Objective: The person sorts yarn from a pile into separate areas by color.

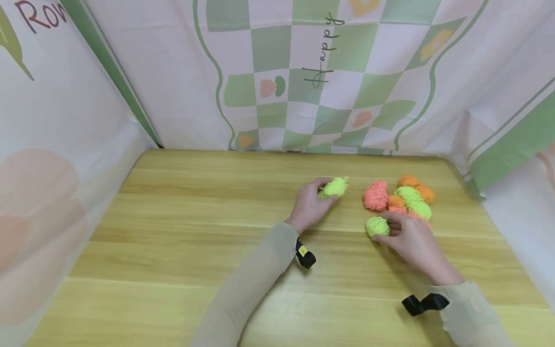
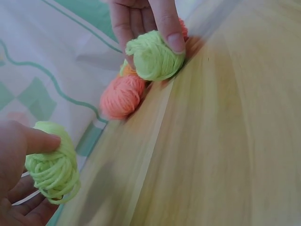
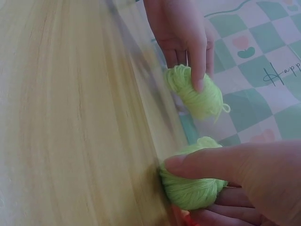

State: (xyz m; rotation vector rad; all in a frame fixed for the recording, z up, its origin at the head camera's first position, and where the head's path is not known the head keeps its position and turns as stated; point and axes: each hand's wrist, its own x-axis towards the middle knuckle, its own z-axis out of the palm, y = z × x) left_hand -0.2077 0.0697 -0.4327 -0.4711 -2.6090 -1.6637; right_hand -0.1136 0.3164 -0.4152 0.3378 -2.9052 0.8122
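My left hand (image 1: pixel 310 205) pinches a yellow-green yarn ball (image 1: pixel 335 187) between thumb and fingers, with a loose loop of strand at its end. In the left wrist view that ball (image 2: pixel 54 162) hangs over the wooden table, its shadow beside it. My right hand (image 1: pixel 414 241) grips a second yellow-green yarn ball (image 1: pixel 377 226), thumb across one side and fingers behind, as the right wrist view shows at the ball (image 3: pixel 193 181). Just beyond the right hand lies a cluster of yarn balls: a pink one (image 1: pixel 375 195), orange ones (image 1: pixel 409 181) and yellow-green ones (image 1: pixel 409 195), partly hidden by the hand.
The wooden table (image 1: pixel 173 250) reaches back to a hanging cloth (image 1: pixel 173 72) with green checks and the word Happy. More printed cloth (image 1: pixel 39 125) borders the left side, and another panel (image 1: pixel 516 154) stands at the right. A black wrist camera (image 1: pixel 305 255) sits on the left sleeve.
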